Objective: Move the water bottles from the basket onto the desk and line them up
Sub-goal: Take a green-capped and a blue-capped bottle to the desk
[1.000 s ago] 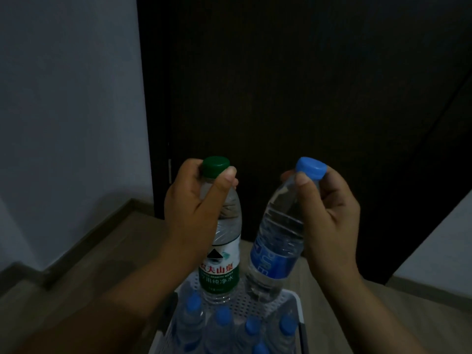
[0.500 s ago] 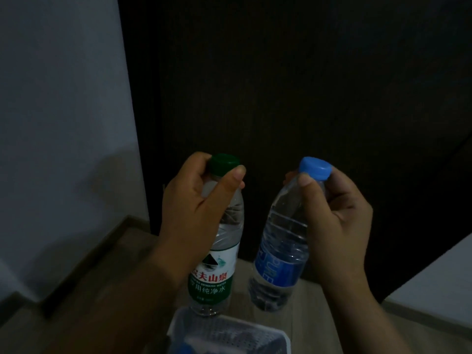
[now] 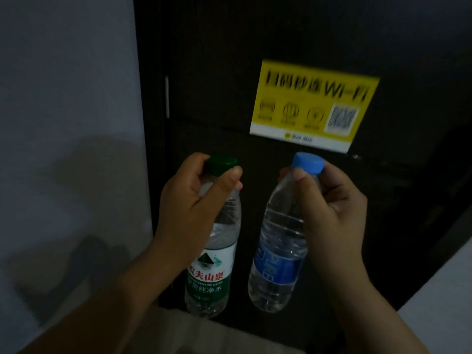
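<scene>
My left hand (image 3: 189, 210) grips the neck of a clear water bottle with a green cap and a green-and-white label (image 3: 212, 272). My right hand (image 3: 332, 213) grips the neck of a second clear bottle with a blue cap and a blue label (image 3: 275, 264). Both bottles hang upright in the air, side by side, in front of a dark door. The basket and the desk top are out of sight.
A dark door (image 3: 281, 34) fills the middle, with a yellow Wi-Fi sticker (image 3: 311, 103) above the bottles. A pale wall (image 3: 63, 111) stands on the left. A light surface (image 3: 441, 302) shows at the lower right corner, and wooden floor (image 3: 204, 333) at the bottom.
Both hands have lifted the two bottles higher and my view has tilted up. The basket with its bottles has dropped out of the frame, and the yellow sticker has come into view.
</scene>
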